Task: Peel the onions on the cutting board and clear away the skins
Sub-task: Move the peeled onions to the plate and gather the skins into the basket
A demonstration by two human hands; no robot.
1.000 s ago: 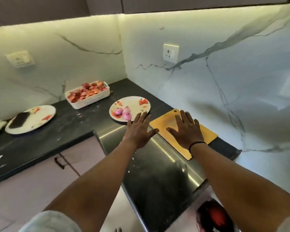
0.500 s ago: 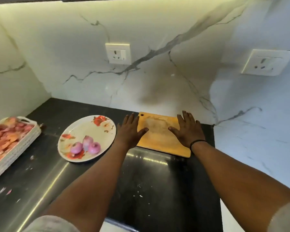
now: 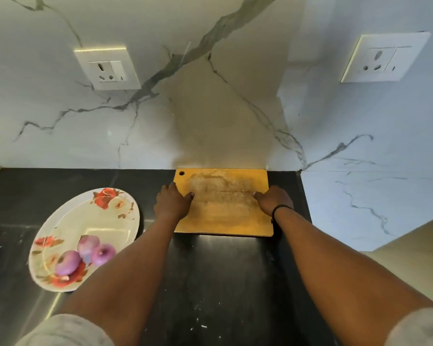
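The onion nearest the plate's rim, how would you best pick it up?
Judging by its rounded shape, from above: fingers round the onion across its wide middle. Come from the open near-left side, since the other two onions crowd its far-right side on the plate.

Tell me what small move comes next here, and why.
Probably let go with the left hand and reach for an onion. Both it and the right hand grip the side edges of the cutting board, which lies bare against the wall, while the three onions sit together on the flowered plate to its left. They look peeled already, though I cannot be sure.
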